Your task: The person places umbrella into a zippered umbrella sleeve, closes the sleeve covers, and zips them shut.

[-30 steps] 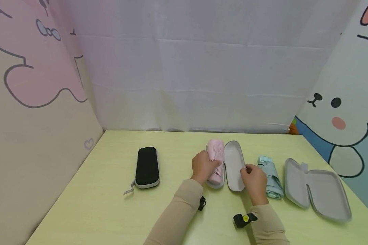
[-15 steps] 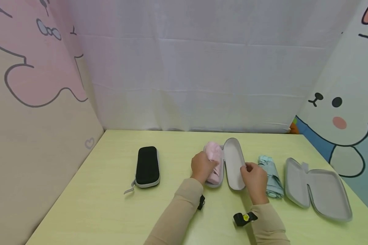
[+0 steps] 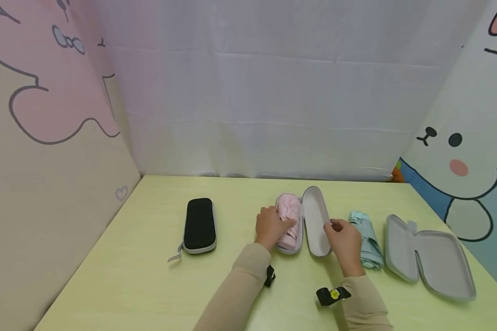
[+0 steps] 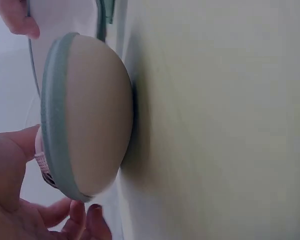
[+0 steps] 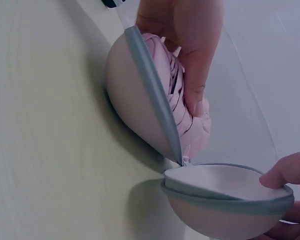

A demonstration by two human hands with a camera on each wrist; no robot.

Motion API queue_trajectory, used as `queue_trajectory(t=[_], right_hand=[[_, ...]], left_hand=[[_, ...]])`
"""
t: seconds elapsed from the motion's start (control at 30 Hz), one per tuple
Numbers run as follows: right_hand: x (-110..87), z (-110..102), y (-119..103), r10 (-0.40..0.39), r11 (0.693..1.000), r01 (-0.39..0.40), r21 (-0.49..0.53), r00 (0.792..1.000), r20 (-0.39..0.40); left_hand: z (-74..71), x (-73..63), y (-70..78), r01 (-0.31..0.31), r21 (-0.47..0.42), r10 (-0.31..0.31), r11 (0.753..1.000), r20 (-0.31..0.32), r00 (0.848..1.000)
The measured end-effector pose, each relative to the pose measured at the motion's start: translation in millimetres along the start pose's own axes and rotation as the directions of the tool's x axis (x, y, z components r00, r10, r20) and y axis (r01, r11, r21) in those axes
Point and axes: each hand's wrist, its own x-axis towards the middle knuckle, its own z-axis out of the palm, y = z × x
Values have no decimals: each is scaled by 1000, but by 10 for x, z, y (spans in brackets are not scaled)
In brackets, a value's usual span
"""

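Note:
A pink folded umbrella (image 3: 288, 208) lies lengthwise in the left half of a small oblong hard case (image 3: 288, 251). My left hand (image 3: 270, 227) grips this half from its left side, thumb laid over the umbrella. In the left wrist view, the other fingers curl by the case's outer shell (image 4: 97, 115). The case's lid (image 3: 316, 225) hangs folded out to the right, joined by a hinge. At the lid's right edge is my right hand (image 3: 345, 243), pinching the rim between thumb and fingers, as the right wrist view shows.
A teal folded umbrella (image 3: 367, 241) lies right of my right hand. Beyond it a larger grey case (image 3: 444, 262) lies spread open near the table's right edge. A black zip case (image 3: 200, 225) with a grey pull strap rests at the left. Printed cloth walls stand around the table.
The small case has shifted slightly left and away, and the pink umbrella now sits within its left half. My left hand has moved a little left; the right still pinches the lid.

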Motion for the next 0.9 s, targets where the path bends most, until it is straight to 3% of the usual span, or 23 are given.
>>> queue_trajectory(t=[0.17,0.33,0.47,0.7,0.9], right_hand=[[43,-46,2,85,992,-94,83,991,106],[56,-58,-18,122,964,-163,211,974,191],[45,-30,-72,99,926,-177,333,966,238],[19,83,-154,33,944,-93,317,981,189],[-22,188,-205,-46,975,13,222,989,144]], left_hand=[[-50,17,-83,138,-193,-116,971,120,986],[-153,50,-143,220,-305,-140,927,262,955],[-175,66,-180,289,-346,-178,893,318,931],[-143,61,-208,366,-462,-209,808,356,911],[-150,52,-206,380,-487,-216,786,361,907]])
